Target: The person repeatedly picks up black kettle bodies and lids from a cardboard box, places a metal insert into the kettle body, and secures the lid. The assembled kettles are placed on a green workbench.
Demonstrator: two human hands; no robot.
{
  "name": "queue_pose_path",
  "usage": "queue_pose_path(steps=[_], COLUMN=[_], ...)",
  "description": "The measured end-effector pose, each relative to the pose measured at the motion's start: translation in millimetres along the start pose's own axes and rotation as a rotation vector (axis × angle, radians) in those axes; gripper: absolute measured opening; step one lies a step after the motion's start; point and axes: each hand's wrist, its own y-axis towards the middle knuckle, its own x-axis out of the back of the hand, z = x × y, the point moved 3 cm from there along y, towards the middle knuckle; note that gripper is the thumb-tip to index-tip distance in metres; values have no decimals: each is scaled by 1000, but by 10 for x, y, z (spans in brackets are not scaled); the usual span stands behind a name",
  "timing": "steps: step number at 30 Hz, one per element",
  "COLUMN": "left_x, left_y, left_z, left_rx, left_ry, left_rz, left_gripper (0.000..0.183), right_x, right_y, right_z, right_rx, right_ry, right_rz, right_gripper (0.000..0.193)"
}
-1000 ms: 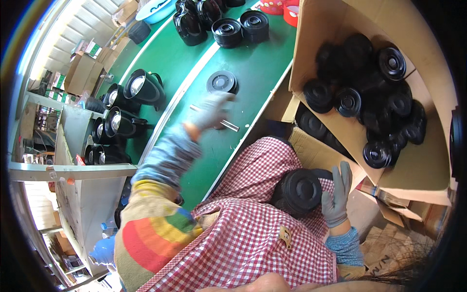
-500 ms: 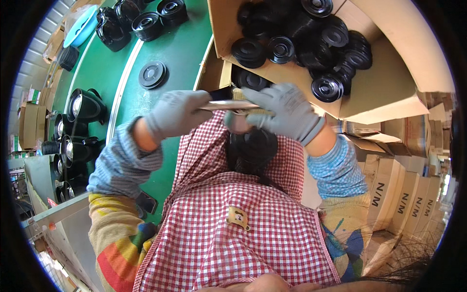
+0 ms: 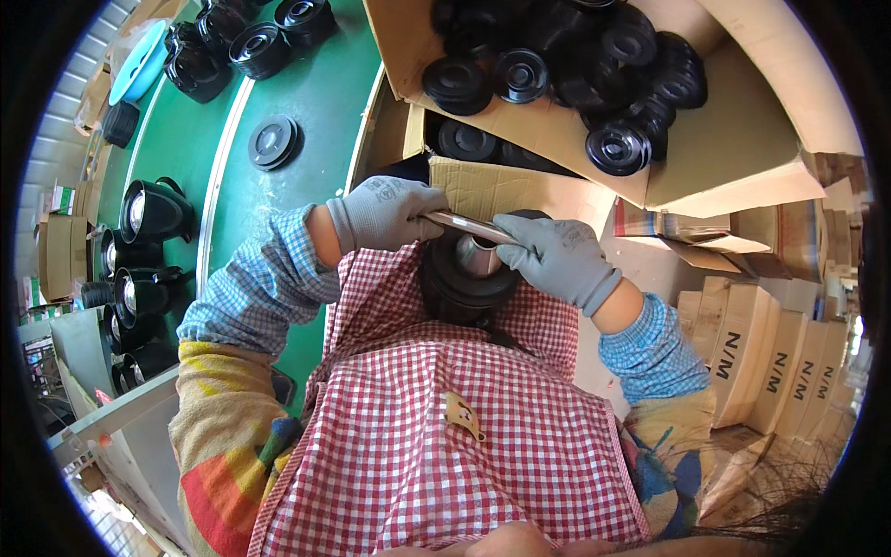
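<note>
My left hand (image 3: 394,212) and my right hand (image 3: 559,260), both in grey gloves, are closed around the two ends of a T-shaped metal tool (image 3: 471,226). Its silvery, flared lower part (image 3: 478,258) sits at the middle opening of a black round vessel (image 3: 455,302). That vessel stands in my lap against the red checked apron (image 3: 418,408). How deep the tool reaches into the opening is hidden.
An open cardboard box (image 3: 724,158) of black round lids (image 3: 617,148) stands ahead right. On the green table (image 3: 306,121) at left lie stacked black discs (image 3: 275,142) and black pots (image 3: 153,210). Cartons (image 3: 742,348) line the right side.
Both hands have come down toward my lap with the metal tool. Its flared part, raised above the black vessel before, is now at the opening. The bar has tilted down to the right.
</note>
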Motion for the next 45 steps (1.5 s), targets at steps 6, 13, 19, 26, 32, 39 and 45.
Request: queue_pose_path(steps=[6, 13, 19, 26, 32, 39, 45], left_x=[83, 107, 132, -206, -459, -266, -693], left_y=[-19, 133, 103, 471, 1296, -134, 231], left_z=[-179, -231, -355, 171, 339, -436, -1034], left_rx=[4, 183, 265, 155, 50, -550, -612], left_ry=[99, 46, 29, 24, -373, -117, -24], left_rz=[149, 254, 296, 82, 187, -685, -461], left_gripper=[27, 48, 43, 39, 34, 28, 25], right_x=[86, 90, 56, -272, -179, -242, -154], right_y=[-54, 178, 313, 50, 354, 243, 473], right_z=[25, -175, -214, 206, 528, 173, 75], right_rx=[77, 265, 243, 471, 411, 197, 162], right_ry=[-54, 30, 18, 217, 621, 1350, 1569], right_rz=[187, 258, 432, -39, 44, 46, 136], right_gripper=[46, 46, 55, 91, 99, 96, 84])
